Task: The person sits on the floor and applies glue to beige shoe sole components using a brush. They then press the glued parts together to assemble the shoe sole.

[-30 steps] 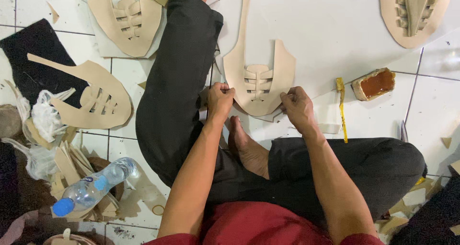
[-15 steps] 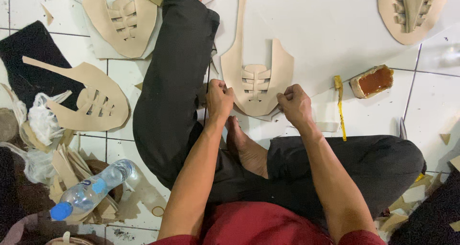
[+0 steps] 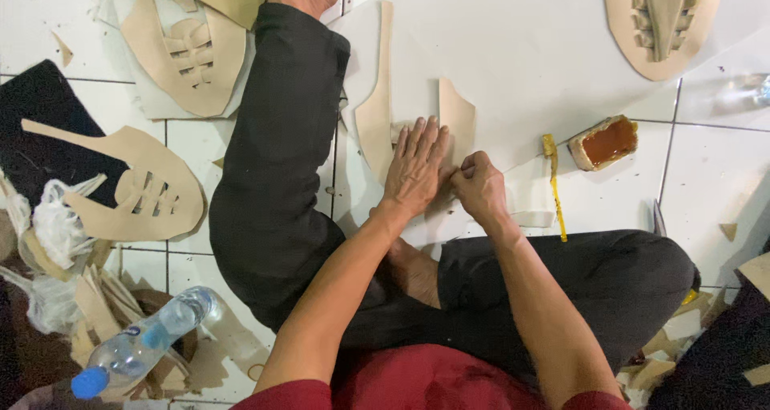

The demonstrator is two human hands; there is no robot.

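Most of that tan leather cut-out (image 3: 377, 121) is buried under the left hand (image 3: 415, 169), so its middle is hidden. The right hand (image 3: 480, 187) is bunched up at the edge, and whatever's in those fingers is too small to make out. Another leather piece (image 3: 662, 25) runs off the top of the frame. The plastic bottle (image 3: 140, 342) sits low left, with its blue cap nearly cut off at the bottom edge.
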